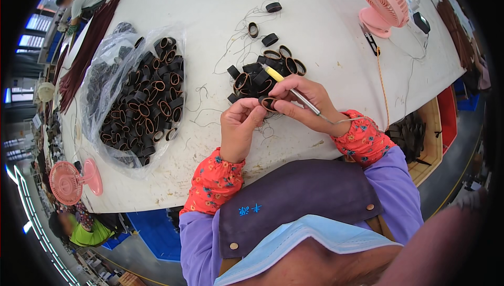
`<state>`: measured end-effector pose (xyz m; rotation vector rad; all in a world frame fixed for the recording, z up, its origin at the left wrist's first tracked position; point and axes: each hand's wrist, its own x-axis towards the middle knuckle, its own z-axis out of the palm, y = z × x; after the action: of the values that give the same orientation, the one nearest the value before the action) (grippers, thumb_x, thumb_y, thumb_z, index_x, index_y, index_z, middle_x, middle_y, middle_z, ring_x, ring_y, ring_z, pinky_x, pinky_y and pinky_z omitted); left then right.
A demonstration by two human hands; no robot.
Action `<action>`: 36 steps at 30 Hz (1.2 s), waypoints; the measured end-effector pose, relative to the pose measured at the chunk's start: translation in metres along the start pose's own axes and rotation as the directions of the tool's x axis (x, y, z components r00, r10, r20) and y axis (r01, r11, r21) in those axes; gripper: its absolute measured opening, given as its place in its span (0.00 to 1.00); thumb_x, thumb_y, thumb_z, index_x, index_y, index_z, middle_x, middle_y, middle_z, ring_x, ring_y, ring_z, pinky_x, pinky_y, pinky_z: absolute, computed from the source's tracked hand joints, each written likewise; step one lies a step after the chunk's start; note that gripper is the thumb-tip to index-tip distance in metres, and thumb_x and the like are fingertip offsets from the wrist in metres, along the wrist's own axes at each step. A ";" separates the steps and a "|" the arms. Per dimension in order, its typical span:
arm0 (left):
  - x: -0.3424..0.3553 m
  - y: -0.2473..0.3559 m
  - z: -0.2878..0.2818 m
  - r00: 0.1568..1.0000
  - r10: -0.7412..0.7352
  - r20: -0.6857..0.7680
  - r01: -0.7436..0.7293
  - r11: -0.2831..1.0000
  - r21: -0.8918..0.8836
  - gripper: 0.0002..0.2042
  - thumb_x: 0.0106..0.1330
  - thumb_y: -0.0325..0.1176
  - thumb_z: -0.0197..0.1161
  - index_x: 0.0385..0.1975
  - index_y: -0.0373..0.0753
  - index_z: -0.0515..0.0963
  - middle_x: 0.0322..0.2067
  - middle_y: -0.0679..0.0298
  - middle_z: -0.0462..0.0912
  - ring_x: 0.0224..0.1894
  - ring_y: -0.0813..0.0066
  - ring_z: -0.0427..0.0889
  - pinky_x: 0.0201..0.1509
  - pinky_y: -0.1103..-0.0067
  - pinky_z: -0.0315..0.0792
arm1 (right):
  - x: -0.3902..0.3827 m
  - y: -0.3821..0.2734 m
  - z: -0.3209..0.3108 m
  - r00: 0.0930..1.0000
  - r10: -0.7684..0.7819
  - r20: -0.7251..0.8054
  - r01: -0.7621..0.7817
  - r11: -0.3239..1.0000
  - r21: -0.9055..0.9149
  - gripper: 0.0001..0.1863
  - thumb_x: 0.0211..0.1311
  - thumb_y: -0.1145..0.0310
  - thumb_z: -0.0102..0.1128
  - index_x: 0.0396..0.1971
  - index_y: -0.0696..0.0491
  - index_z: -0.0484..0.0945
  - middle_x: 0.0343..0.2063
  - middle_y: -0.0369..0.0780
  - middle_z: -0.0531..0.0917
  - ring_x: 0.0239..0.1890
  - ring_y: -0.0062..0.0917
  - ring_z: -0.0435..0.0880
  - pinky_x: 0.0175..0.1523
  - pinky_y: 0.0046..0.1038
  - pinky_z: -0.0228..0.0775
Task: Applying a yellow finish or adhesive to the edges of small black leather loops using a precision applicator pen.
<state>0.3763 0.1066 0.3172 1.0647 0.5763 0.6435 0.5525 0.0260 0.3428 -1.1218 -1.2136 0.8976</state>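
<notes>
Between the fingertips of both hands is a small black band loop (268, 103) with a tan inner edge. My left hand (237, 129) pinches its left side. On its other side my right hand (311, 102) grips the loop with thumb and fingers, and also holds a pen-shaped tool (272, 73) with a yellow front part and a metal shaft. The tool's tip points up and left, away from the loop, and a thin cord trails from its rear end. Just beyond my hands lies a pile of similar black loops (242, 82) with loose threads around it.
At left, a clear plastic bag (93, 112) holds many more black loops. Pink fans stand at the far right (382, 2) and near left (66, 182). Black snips (370, 39) on an orange cord lie by the right fan. Co-workers (86, 228) sit around the white table (210, 2).
</notes>
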 end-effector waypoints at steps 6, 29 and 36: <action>0.001 0.000 0.001 1.000 -0.027 0.008 0.028 0.991 -0.130 0.06 0.63 0.27 0.60 0.38 0.36 0.76 0.28 0.71 0.78 0.27 0.89 0.70 0.32 0.89 0.64 | 0.001 -0.006 0.002 0.996 -0.072 -0.062 0.064 0.991 -0.118 0.09 0.61 0.76 0.56 0.42 0.57 0.74 0.33 0.37 0.80 0.36 0.18 0.79 0.43 0.21 0.72; 0.002 0.005 0.001 0.997 0.033 -0.063 -0.043 0.986 -0.158 0.06 0.64 0.26 0.59 0.39 0.34 0.75 0.30 0.71 0.77 0.30 0.88 0.69 0.33 0.89 0.63 | -0.005 -0.007 -0.015 0.927 -0.372 0.046 0.375 0.922 -0.099 0.06 0.63 0.73 0.52 0.38 0.57 0.76 0.21 0.36 0.81 0.25 0.19 0.80 0.47 0.27 0.67; -0.001 0.004 0.001 0.997 0.079 -0.025 -0.077 0.995 0.068 0.05 0.63 0.24 0.59 0.38 0.36 0.76 0.35 0.67 0.78 0.33 0.86 0.71 0.38 0.87 0.67 | 0.006 -0.003 0.002 0.936 -0.345 -0.072 0.300 0.887 -0.351 0.08 0.58 0.79 0.57 0.38 0.56 0.75 0.29 0.38 0.79 0.31 0.23 0.78 0.37 0.21 0.70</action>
<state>0.3757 0.1070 0.3213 1.1471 0.5858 0.7116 0.5515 0.0313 0.3469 -1.1786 -1.4250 0.3612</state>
